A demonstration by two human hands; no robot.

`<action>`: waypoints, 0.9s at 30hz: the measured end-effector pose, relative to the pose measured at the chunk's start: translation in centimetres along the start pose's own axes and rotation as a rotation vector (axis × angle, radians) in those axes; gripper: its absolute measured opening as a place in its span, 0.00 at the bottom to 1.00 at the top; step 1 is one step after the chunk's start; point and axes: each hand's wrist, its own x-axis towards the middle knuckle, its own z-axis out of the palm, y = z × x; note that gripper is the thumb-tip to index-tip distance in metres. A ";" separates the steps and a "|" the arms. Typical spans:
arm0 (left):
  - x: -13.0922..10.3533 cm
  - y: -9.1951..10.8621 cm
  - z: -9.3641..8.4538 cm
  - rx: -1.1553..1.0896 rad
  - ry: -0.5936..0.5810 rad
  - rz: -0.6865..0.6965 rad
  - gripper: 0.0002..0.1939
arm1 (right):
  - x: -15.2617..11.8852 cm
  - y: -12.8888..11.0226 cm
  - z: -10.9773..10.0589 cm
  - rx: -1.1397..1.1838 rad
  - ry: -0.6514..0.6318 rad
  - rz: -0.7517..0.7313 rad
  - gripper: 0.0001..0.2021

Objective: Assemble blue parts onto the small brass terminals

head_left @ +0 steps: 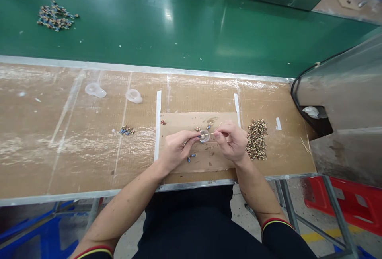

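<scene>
My right hand (233, 143) pinches a thin wooden stick (210, 133), like a toothpick, that points left toward my left fingertips. My left hand (176, 148) is closed in a pinch on a tiny part, too small to name, at the stick's tip. Below the stick, between both hands, stands a small clear round cup (204, 139). Several small blue-and-gold pieces (191, 158) lie around it on a stained cardboard sheet (215, 162). Just right of my right hand is a large heap of small gold-and-dark parts (257, 139).
A small blue-and-gold cluster (127, 130) and two translucent plastic cups (134, 96) lie to the left. Farther back, a green belt surface (143, 24) carries another pile of parts (56, 17). A metal housing (349, 108) bounds the right side, near some loose sticks (305, 145).
</scene>
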 end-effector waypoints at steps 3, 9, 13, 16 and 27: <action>-0.1 -0.1 -0.1 0.004 -0.002 -0.033 0.07 | 0.1 0.3 -1.0 -0.039 0.062 0.022 0.05; -0.4 -0.6 -0.1 -0.066 0.056 -0.062 0.06 | 0.4 1.2 -2.2 -0.080 -0.297 0.083 0.06; -0.3 -0.7 -0.1 -0.105 0.080 -0.108 0.05 | 0.5 1.6 -1.9 -0.130 -0.527 0.105 0.08; -0.2 -0.7 -0.2 -0.150 0.093 -0.143 0.05 | 0.5 2.3 -3.7 -0.157 -0.420 0.169 0.09; -0.3 -1.2 -0.5 -0.145 0.137 -0.164 0.05 | -3.3 5.7 -13.5 -0.601 -0.377 0.567 0.08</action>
